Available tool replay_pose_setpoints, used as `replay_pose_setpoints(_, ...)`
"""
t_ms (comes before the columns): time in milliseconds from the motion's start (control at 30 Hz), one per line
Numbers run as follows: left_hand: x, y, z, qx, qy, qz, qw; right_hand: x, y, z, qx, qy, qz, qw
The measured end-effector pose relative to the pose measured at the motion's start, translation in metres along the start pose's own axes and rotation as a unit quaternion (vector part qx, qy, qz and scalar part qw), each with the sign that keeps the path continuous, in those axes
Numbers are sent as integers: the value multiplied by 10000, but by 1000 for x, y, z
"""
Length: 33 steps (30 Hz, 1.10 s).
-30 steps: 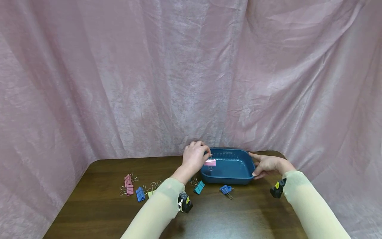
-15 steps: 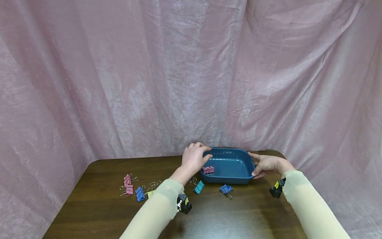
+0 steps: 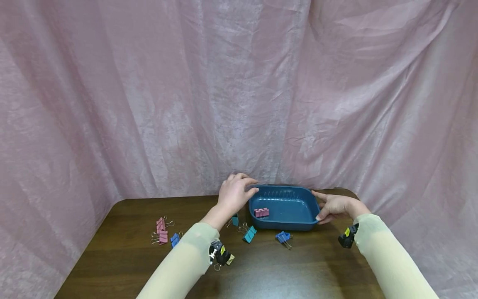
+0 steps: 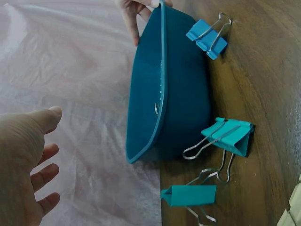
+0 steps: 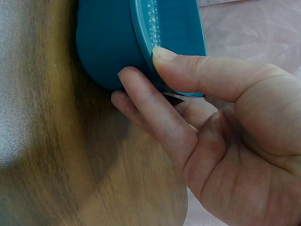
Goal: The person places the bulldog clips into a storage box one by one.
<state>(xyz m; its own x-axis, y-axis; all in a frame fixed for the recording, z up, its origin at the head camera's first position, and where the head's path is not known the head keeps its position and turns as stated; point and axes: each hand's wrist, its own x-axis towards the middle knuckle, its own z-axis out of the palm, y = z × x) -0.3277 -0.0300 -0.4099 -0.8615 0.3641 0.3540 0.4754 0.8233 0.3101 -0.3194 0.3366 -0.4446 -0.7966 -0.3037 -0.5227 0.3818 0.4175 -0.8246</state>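
My right hand (image 3: 332, 206) grips the right end of a deep blue rectangular dish (image 3: 295, 211). In the right wrist view the thumb (image 5: 202, 73) lies on the rim and the fingers press the outer wall. A pink binder clip (image 3: 261, 212) lies inside the dish, at its left end. Above the dish's left edge hovers my left hand (image 3: 233, 194), holding nothing, thumb and fingers apart. Two teal binder clips, one nearer the dish (image 4: 230, 134) and one beside it (image 4: 192, 195), lie on the table below that hand.
A blue binder clip (image 3: 283, 237) lies in front of the dish. Farther left are two pink clips (image 3: 160, 225) and another blue clip (image 3: 175, 239), partly behind the left sleeve. A yellow clip (image 3: 230, 260) shows beside the left wrist camera. A pink curtain (image 3: 239, 104) hangs behind the table.
My left hand has let go of the pink binder clip, which dropped into the dish. That hand has then drawn back to the left. The right hand stays on the dish.
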Motion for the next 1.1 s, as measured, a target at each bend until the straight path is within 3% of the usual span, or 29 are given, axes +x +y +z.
replay_pose_setpoints(600, -12, -26, -34, -256, 567, 94, 9980, 3, 0, -1, 56, -24, -16, 10000)
replay_pose_setpoints(1100, -35, -47, -51, -551, 648, 41, 9964, 0, -2, 0, -36, -18, -27, 10000)
